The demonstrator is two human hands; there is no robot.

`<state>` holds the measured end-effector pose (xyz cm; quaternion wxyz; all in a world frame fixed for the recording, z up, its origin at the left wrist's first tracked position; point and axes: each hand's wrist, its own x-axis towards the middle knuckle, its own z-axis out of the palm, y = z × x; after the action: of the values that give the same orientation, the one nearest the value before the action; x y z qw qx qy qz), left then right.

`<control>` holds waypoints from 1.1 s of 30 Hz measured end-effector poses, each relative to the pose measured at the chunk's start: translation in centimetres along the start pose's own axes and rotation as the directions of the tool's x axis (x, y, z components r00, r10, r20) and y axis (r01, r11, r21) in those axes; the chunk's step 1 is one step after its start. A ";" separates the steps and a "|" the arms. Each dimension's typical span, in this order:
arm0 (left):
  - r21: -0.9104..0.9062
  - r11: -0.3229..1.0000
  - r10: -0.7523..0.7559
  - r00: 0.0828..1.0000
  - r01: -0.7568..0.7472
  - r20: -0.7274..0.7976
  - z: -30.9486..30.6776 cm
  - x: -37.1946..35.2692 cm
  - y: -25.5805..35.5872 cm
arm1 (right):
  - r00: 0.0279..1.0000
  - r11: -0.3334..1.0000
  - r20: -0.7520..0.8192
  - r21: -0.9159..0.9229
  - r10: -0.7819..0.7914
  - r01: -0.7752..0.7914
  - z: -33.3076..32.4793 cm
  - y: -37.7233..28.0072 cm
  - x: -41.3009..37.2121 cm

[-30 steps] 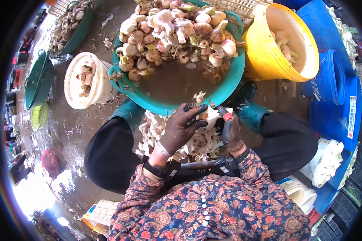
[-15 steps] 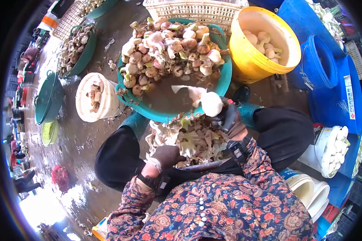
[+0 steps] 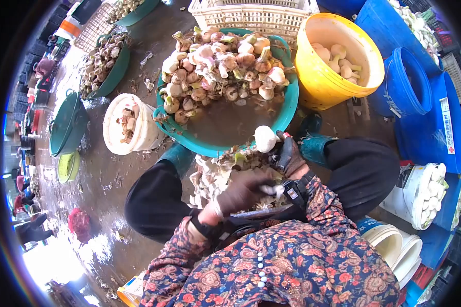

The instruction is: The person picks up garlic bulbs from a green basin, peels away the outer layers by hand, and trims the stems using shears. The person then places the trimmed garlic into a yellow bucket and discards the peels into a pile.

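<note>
A peeled white garlic bulb sits in my right hand, whose dark-gloved fingers are closed round its lower side. My left hand, also gloved, is smeared by motion just below, close to a pale piece near my right wrist. Beneath both hands lies a heap of stripped garlic skins between my knees. Ahead stands a teal tub piled with unpeeled garlic bulbs, with brownish bare tub bottom showing at its near side.
Right of the tub, a yellow bucket holds several peeled bulbs. A white bucket with skin scraps stands to the left. Blue buckets and a white bucket full of peeled bulbs line the right. A cream crate is behind the tub.
The loose strip of skin that hung from the bulb is gone from it. My left hand has moved up and right, toward my right wrist. The bulb has shifted slightly left.
</note>
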<state>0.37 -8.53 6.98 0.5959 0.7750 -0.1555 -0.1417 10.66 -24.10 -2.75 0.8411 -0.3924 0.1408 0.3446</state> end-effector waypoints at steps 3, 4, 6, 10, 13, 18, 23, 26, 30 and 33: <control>0.269 0.962 -0.108 0.963 0.039 0.245 -0.3 -1.5 -1.0 | 0.987 0.988 -0.109 0.117 0.115 -0.102 0.7 -1.0 0.4; 0.297 0.939 -0.235 0.956 0.175 0.179 -1.3 -1.6 -0.8 | 0.972 0.988 -0.188 0.082 0.143 -0.129 1.9 -1.6 -0.1; 0.354 0.849 -0.418 0.909 0.393 -0.007 -3.6 -0.8 -1.1 | 0.980 0.999 -0.197 -0.037 0.029 -0.037 3.5 -2.1 -0.5; -0.266 0.827 -0.560 0.764 0.495 -0.320 -6.1 1.8 -0.8 | 0.956 0.917 -0.195 -0.376 -0.221 0.135 4.0 -1.7 -0.2; -0.255 0.838 -0.546 0.732 0.483 -0.407 -5.7 3.3 -0.9 | 0.916 0.792 -0.124 -0.555 -0.382 0.255 4.8 -0.7 -0.4; -0.172 0.853 -0.511 0.721 0.493 -0.467 -4.9 3.4 -2.9 | 0.760 0.295 0.171 -0.850 -0.627 0.436 5.7 -0.7 -1.6; -0.266 0.808 -0.588 0.681 0.527 -0.437 -5.1 3.1 -2.6 | 0.736 0.173 0.279 -0.864 -0.617 0.473 5.9 -0.4 -2.2; -0.322 0.812 -0.583 0.661 0.487 -0.472 -4.8 2.8 -4.0 | 0.711 0.144 0.308 -0.855 -0.633 0.498 5.7 0.0 -2.3; -0.050 0.780 -0.500 0.572 0.624 -0.650 -4.9 1.8 -9.2 | 0.873 0.823 -0.130 -0.423 -0.469 0.379 6.2 0.1 -2.0; -0.495 0.669 -0.741 0.546 0.555 -0.390 -6.1 0.3 -8.6 | 0.857 0.823 -0.111 -0.363 -0.503 0.436 6.1 -0.4 -1.5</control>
<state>3.73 -1.18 0.17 0.6309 0.6758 0.3535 -0.1424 9.65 -20.38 2.21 0.8048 -0.5811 0.0650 0.1025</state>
